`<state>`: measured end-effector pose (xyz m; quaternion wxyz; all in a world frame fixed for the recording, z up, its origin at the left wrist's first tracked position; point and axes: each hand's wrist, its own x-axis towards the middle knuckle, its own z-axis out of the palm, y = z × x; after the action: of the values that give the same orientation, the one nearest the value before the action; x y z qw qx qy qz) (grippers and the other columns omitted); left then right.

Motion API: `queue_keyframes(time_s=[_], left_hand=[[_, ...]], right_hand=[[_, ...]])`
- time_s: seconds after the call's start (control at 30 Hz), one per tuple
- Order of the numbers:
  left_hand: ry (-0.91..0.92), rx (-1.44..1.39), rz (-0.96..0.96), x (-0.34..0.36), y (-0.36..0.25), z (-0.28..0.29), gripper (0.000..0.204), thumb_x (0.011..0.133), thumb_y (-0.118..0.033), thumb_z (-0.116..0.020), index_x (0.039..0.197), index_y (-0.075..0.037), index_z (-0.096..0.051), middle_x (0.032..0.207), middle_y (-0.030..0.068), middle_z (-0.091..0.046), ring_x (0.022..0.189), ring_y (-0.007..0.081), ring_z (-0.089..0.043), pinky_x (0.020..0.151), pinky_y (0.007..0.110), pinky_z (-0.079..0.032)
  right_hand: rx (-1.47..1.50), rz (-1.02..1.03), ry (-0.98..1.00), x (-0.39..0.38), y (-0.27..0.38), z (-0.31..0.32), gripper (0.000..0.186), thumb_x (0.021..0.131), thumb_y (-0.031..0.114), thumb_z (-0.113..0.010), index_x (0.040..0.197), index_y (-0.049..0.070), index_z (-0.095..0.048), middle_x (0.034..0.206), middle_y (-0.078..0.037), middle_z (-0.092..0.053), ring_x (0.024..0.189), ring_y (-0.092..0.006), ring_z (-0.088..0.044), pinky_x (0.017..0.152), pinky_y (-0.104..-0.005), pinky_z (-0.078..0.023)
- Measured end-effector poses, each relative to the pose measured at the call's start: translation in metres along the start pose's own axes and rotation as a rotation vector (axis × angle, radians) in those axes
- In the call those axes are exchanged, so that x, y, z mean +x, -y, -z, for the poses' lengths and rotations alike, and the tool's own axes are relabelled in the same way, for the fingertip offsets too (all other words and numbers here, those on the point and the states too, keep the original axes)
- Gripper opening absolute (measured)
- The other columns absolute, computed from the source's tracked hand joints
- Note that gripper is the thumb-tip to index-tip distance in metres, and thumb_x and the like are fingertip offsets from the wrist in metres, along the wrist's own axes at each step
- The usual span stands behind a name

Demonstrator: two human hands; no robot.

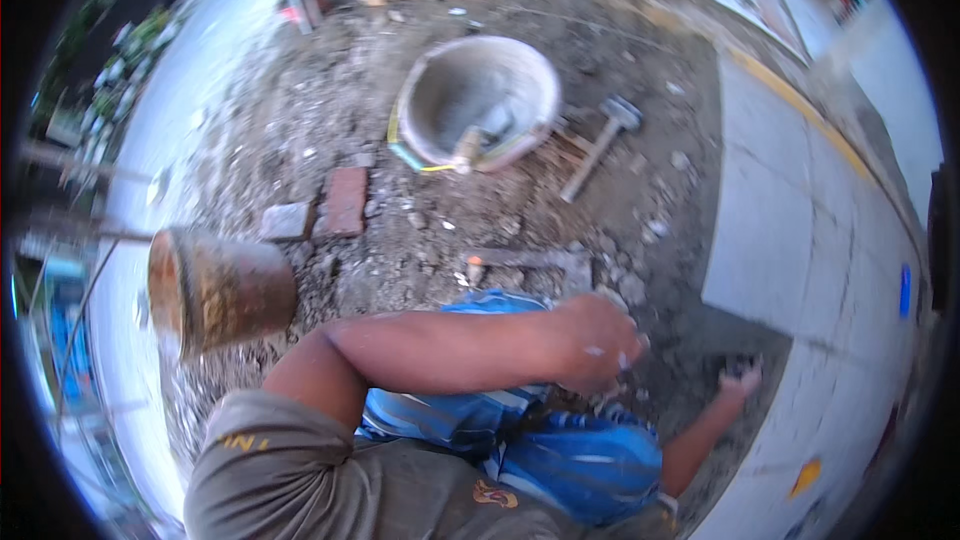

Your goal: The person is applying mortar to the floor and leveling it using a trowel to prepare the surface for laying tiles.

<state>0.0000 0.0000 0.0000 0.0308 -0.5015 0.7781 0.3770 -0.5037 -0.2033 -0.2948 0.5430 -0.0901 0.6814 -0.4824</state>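
My left arm reaches across my lap, and my left hand (596, 344) hangs above the dirt in front of my knees. Its fingers are curled, with pale smears on the skin; anything inside them is hidden. Low at the right, my right hand (741, 378) is down at the grey bedding beside the floor tiles (760, 180). Its fingers are bent around or against a small dark thing that I cannot make out. Just beyond my left hand lies a hammer-like tool (530, 258) with an orange handle end. My knees are in blue patterned cloth.
Ahead stands a round mortar tub (412, 105) with what looks like a trowel (468, 148) in it. Right of it lies a hammer (598, 148). A red brick (346, 200), a grey block (287, 222) and a dirty bucket (240, 285) are at the left. Rubble covers the ground.
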Motion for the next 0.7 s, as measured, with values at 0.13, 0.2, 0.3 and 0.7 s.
queue_keyframes(time_s=[0.13, 0.2, 0.3, 0.7], left_hand=[[-0.009, 0.037, -0.007, 0.006, 0.002, 0.003, 0.050, 0.085, -0.034, -0.076, 0.123, -0.003, -0.066, 0.099, 0.0194, -0.075, 0.096, 0.0398, -0.074, 0.080, 0.051, -0.060], [-0.002, 0.007, -0.013, 0.010, -0.002, 0.000, 0.049, 0.086, -0.034, -0.075, 0.123, -0.002, -0.066, 0.100, 0.0202, -0.075, 0.097, 0.0404, -0.074, 0.081, 0.051, -0.059], [0.035, -0.023, -0.038, 0.023, -0.004, 0.000, 0.052, 0.087, -0.035, -0.075, 0.125, -0.002, -0.065, 0.106, 0.0220, -0.073, 0.098, 0.0425, -0.072, 0.083, 0.052, -0.059], [-0.047, 0.096, -0.222, 0.010, -0.016, 0.008, 0.069, 0.090, -0.042, -0.076, 0.148, -0.011, -0.054, 0.105, 0.0202, -0.073, 0.095, 0.0431, -0.071, 0.078, 0.051, -0.057]], right_hand=[[0.297, 0.138, 0.289, -0.087, -0.022, -0.021, 0.048, 0.099, 0.046, -0.065, 0.134, 0.013, -0.062, 0.116, -0.003, -0.066, 0.085, -0.0206, -0.058, 0.075, -0.0379, -0.050], [0.124, 0.041, 0.142, -0.096, -0.033, -0.049, 0.052, 0.099, 0.048, -0.064, 0.138, 0.014, -0.061, 0.117, -0.003, -0.066, 0.082, -0.0204, -0.056, 0.075, -0.0378, -0.051], [0.152, -0.013, 0.097, -0.119, -0.028, -0.066, 0.059, 0.098, 0.052, -0.062, 0.144, 0.015, -0.059, 0.121, -0.005, -0.067, 0.095, -0.0235, -0.059, 0.089, -0.0475, -0.051], [0.366, 0.022, 0.198, -0.200, -0.071, -0.078, 0.037, 0.099, 0.047, -0.070, 0.079, 0.018, -0.059, 0.061, 0.007, -0.048, 0.044, -0.0073, -0.041, 0.041, -0.0266, -0.031]])
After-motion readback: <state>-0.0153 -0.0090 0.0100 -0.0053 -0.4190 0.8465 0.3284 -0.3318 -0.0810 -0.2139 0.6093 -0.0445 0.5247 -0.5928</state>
